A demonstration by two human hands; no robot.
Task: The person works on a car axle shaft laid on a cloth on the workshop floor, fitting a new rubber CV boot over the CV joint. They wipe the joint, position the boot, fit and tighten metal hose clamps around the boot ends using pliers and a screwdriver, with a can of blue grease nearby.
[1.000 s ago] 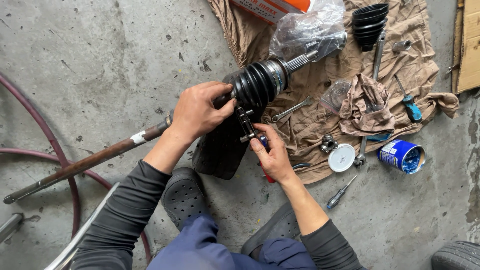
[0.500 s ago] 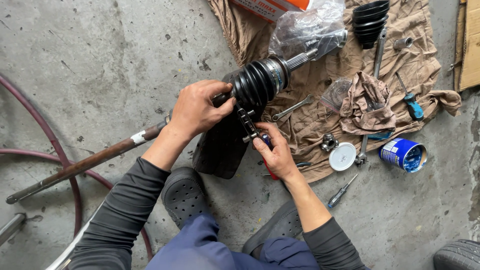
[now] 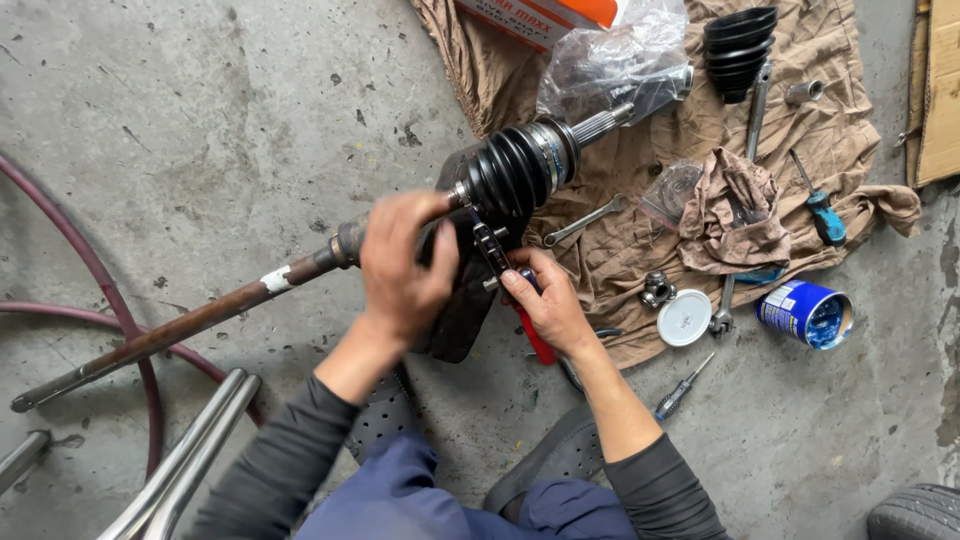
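Presently the person works on a drive shaft lying across the concrete floor, running from about 8 o'clock up to 2 o'clock, its splined end resting on the brown cloth. The left hand is clenched around the shaft just below the small end of the ribbed black rubber boot. The right hand grips red-handled pliers, whose nose points up toward 12 o'clock at the boot's narrow neck.

Judged step: fitting or tightening the band clamp at the boot's small end; a metal strap appears to hang there. The next move would seem to call for a steady shaft, square jaws on the strap, and care not to nick the rubber.

At 3 o'clock of the hands lie a wrench, a crumpled rag, a white lid, a blue grease tin and a small screwdriver. A spare boot sits at 1 o'clock beside a clear plastic bag.

Hard to make out: the pliers' tip and the clamp itself are partly behind the left thumb, so whether the jaws bite the strap cannot be told. The shaft's far end is not sharply seen. A dark object under the hands is unidentifiable.
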